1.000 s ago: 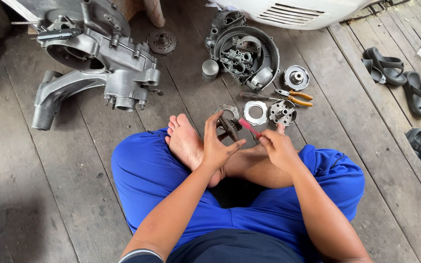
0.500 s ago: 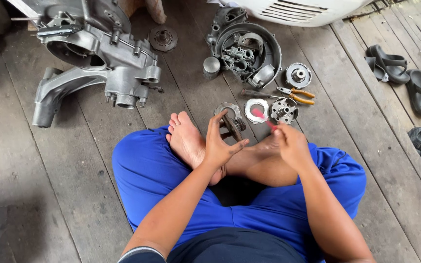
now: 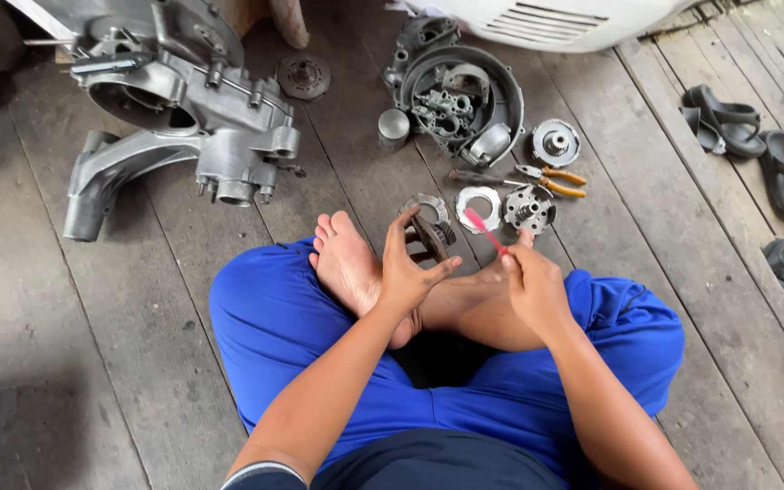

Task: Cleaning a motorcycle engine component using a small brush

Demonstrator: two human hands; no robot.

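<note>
The left hand (image 3: 407, 272) is closed around a small dark toothed disc (image 3: 430, 238), most likely a clutch or gear part, its fingers (image 3: 398, 238) wrapped over the near edge and the thumb stretched out toward the right; the part stands on edge, tilted, just above the crossed bare feet (image 3: 347, 263). The right hand (image 3: 533, 286) pinches the handle of a pink-red toothbrush (image 3: 485, 231) between thumb and fingertips, fully closed on it. The brush's long axis runs up and to the left from those fingers, its head pointing at the disc yet apart from it, with a clear gap between bristle end and metal. So the disc lies left of and slightly beyond the right fingers, and the brush tip is the nearest thing to it. Just past both hands, on the wooden floor (image 3: 138, 345), lie a flat metal ring (image 3: 479, 209) and a round hub with holes (image 3: 528, 209); orange-handled pliers (image 3: 551, 180) sit farther beyond.
</note>
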